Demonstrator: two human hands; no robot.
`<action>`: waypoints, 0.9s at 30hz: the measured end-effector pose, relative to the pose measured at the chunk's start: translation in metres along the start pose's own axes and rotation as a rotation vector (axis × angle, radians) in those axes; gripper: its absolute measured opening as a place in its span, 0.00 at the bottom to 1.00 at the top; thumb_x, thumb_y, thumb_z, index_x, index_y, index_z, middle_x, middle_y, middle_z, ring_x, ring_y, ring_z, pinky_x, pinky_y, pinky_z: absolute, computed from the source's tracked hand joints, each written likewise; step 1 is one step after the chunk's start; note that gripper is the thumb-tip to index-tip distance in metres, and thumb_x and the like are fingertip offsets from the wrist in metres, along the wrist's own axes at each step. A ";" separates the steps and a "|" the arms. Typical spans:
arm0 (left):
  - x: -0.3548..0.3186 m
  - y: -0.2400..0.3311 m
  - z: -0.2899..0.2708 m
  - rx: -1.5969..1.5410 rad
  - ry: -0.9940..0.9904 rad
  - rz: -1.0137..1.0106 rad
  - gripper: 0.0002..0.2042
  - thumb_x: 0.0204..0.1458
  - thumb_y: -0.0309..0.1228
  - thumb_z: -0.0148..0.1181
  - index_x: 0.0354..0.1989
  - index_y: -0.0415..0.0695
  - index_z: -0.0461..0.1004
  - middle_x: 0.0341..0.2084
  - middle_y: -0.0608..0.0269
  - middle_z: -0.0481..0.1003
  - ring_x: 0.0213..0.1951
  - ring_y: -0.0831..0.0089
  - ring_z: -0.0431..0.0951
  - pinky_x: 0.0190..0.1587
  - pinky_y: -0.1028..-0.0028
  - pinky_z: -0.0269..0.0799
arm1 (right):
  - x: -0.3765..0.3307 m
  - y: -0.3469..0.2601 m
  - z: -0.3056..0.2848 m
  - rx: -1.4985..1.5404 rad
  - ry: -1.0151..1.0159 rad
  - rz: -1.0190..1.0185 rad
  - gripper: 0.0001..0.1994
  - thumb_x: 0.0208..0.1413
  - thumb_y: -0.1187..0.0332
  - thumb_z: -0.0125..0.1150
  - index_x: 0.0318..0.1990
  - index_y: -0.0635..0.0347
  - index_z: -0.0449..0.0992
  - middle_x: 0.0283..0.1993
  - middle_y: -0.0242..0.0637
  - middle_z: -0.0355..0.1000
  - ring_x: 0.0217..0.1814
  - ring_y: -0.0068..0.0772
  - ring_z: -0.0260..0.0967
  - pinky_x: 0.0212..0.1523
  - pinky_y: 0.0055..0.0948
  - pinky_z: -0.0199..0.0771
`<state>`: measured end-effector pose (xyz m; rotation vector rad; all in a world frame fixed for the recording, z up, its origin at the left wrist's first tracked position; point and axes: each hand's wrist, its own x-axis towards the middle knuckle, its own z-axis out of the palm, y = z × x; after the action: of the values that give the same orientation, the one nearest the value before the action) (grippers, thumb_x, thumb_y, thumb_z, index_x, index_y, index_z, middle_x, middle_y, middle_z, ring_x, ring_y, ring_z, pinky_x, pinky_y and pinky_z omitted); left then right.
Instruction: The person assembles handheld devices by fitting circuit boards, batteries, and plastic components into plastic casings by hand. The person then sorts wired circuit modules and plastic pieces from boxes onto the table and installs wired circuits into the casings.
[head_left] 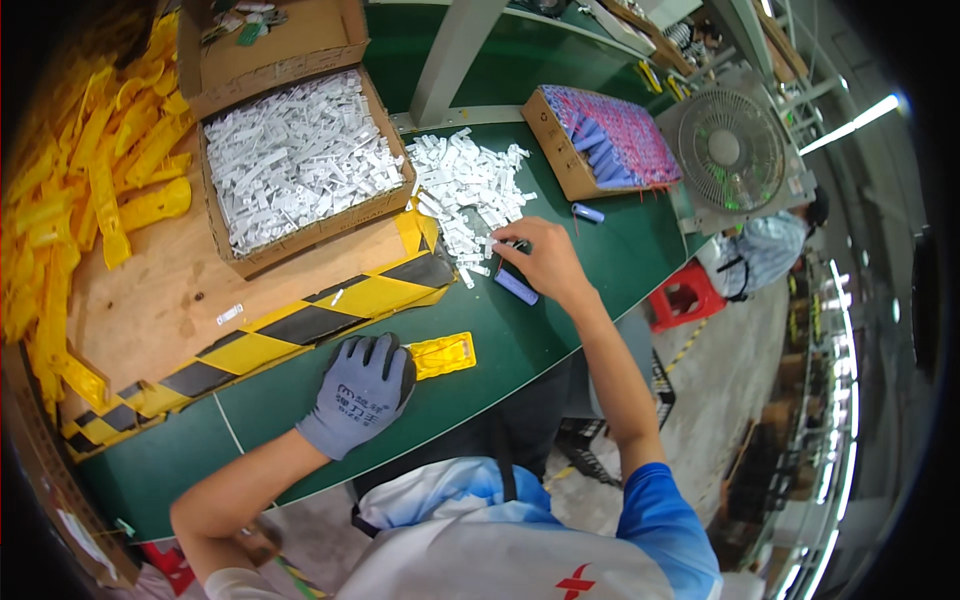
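Observation:
My left hand, in a grey work glove, is wrapped over one end of a yellow plastic casing lying on the green table. The glove hides the rest of the casing; its open side shows, with a thin wire along it. My right hand is bare. Thumb and forefinger pinch a small white part at the near edge of a loose white pile. Just below those fingers a purple cylindrical battery rests on the table.
A cardboard box full of small white parts stands on a wooden board with striped edging. Yellow casings heap up at left. Farther back are a box of purple batteries, a lone battery and a fan. Another person sits at right.

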<state>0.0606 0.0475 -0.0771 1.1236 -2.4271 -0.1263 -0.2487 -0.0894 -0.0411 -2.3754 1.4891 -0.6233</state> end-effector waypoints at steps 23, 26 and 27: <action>-0.002 -0.001 0.003 -0.040 0.060 0.009 0.13 0.54 0.37 0.58 0.41 0.40 0.73 0.41 0.50 0.73 0.39 0.58 0.74 0.47 0.58 0.70 | -0.083 -0.055 0.022 0.814 0.172 0.342 0.07 0.62 0.76 0.61 0.46 0.69 0.79 0.37 0.38 0.80 0.38 0.23 0.79 0.36 0.18 0.74; -0.003 -0.002 0.004 -0.040 0.041 0.004 0.13 0.54 0.37 0.58 0.41 0.40 0.73 0.41 0.50 0.72 0.40 0.58 0.74 0.49 0.58 0.69 | -0.087 -0.067 0.018 0.807 0.111 0.374 0.07 0.61 0.77 0.63 0.45 0.68 0.80 0.37 0.38 0.80 0.37 0.23 0.78 0.36 0.17 0.73; -0.003 -0.002 0.004 -0.039 0.033 0.006 0.13 0.55 0.37 0.57 0.41 0.40 0.73 0.41 0.51 0.72 0.40 0.58 0.74 0.49 0.58 0.69 | -0.088 -0.067 0.017 0.811 0.102 0.380 0.07 0.61 0.77 0.63 0.45 0.68 0.80 0.37 0.38 0.80 0.37 0.23 0.78 0.36 0.17 0.73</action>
<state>0.0622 0.0480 -0.0820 1.0931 -2.3881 -0.1514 -0.2218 0.0192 -0.0452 -1.4305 1.3204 -1.0126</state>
